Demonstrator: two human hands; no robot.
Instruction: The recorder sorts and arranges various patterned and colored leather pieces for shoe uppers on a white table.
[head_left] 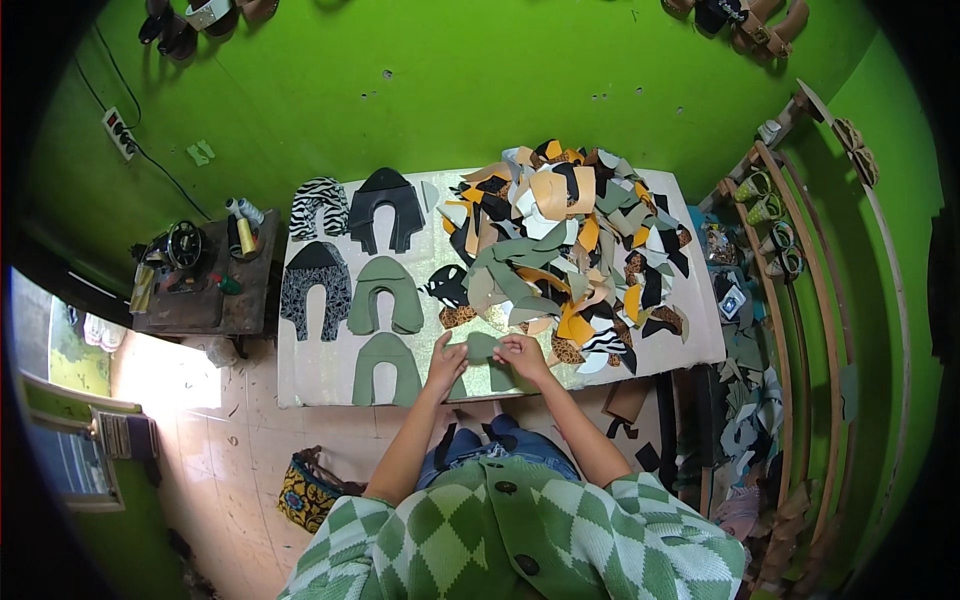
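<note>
Near the table's front edge, a small rounded green piece of shoe-upper material is stretched between my two hands. My left hand is closed on its left side, and my right hand pinches its right side. Below it, the legs of a larger green cut piece lie on the table, partly hidden by my hands. To the left lie arched pieces with rounded tops: two green ones, a black one, a zebra-striped one and a grey-and-black patterned one.
A big heap of mixed scraps covers the table's right half. A sewing machine stands on a small dark table at left. A patterned bag rests on the floor. Wooden racks with sandals line the right wall.
</note>
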